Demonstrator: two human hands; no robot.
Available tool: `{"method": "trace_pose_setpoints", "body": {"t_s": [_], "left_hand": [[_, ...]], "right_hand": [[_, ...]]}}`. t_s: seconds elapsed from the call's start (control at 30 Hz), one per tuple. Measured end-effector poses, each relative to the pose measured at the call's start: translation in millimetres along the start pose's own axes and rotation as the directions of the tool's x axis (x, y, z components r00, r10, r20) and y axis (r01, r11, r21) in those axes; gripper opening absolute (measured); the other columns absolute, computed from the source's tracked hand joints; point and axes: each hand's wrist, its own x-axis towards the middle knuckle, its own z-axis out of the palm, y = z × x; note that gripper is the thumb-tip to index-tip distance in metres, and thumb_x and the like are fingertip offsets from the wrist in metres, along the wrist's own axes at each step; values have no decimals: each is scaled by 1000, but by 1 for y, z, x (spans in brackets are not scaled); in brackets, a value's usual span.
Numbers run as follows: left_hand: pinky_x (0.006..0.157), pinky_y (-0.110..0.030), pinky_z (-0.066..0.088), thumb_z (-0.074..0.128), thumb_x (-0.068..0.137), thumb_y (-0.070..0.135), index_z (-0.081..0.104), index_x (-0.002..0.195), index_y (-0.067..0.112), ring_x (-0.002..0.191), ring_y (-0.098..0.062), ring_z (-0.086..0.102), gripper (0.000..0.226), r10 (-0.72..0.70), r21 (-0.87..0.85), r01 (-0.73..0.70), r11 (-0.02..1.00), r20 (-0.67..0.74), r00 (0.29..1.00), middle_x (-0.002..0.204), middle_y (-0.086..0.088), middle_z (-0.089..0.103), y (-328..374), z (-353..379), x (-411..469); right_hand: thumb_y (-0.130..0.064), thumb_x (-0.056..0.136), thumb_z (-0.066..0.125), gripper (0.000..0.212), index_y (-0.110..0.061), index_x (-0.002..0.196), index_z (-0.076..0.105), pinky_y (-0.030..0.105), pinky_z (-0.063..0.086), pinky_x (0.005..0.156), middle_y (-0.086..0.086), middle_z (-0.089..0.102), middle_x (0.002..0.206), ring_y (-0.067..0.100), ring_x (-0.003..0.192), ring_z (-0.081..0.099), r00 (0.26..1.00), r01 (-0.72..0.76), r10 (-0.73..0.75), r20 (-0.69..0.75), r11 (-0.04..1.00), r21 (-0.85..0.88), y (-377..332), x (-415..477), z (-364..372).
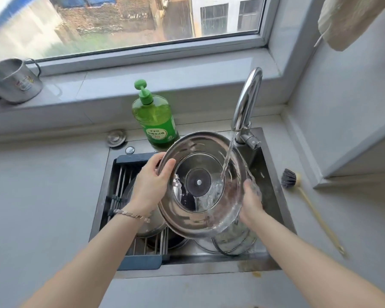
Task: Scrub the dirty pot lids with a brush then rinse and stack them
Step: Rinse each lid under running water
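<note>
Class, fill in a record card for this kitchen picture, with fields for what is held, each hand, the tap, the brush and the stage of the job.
held item: pot lid, underside up, over the sink
left hand: grips the lid's left rim
right hand: holds the right rim, wet
tap: running onto the lid
brush: lying on the counter, right of the sink
stage: rinsing

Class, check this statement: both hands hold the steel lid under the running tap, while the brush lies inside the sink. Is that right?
Not quite. The head view shows the brush lying on the counter to the right of the sink, not inside it. The rest stands: the left hand and right hand hold the steel lid under the running tap.
</note>
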Motion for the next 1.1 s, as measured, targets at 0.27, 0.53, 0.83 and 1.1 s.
{"method": "trace_pose_setpoints", "body": {"t_s": [0.27,0.53,0.83,1.1], "left_hand": [[74,-37,48,49,94,41,57,75,16,75,-21,55,32,-232,-290,199,936,-83,969,75,-2,61,-9,15,1],[44,-26,25,44,95,10,37,55,11,48,-16,39,41,-93,117,115,986,-177,980,52,-1,43,20,3,-5],[34,-24,37,38,82,-6,37,68,5,38,-20,50,17,-273,262,253,931,41,961,59,-8,43,62,-25,-3],[74,-36,57,46,96,33,51,124,17,82,-17,61,33,-128,-24,132,991,137,982,100,-5,60,62,-32,-7]], "right_hand": [[-48,97,34,54,-15,140,41,40,27,114,-1,46,141,16,132,39,861,505,-505,55,837,-210,-52,-10,-12],[-35,99,33,41,-14,129,51,35,36,99,3,52,127,24,123,45,905,405,-353,238,542,-736,-39,-13,-16],[-43,80,69,62,-23,134,45,18,34,100,-15,44,129,-13,110,34,533,846,-323,782,213,-489,22,-125,47],[-11,84,66,14,-23,84,60,21,52,71,-4,65,79,10,75,61,725,682,-632,273,715,-155,-20,-128,54]]}}
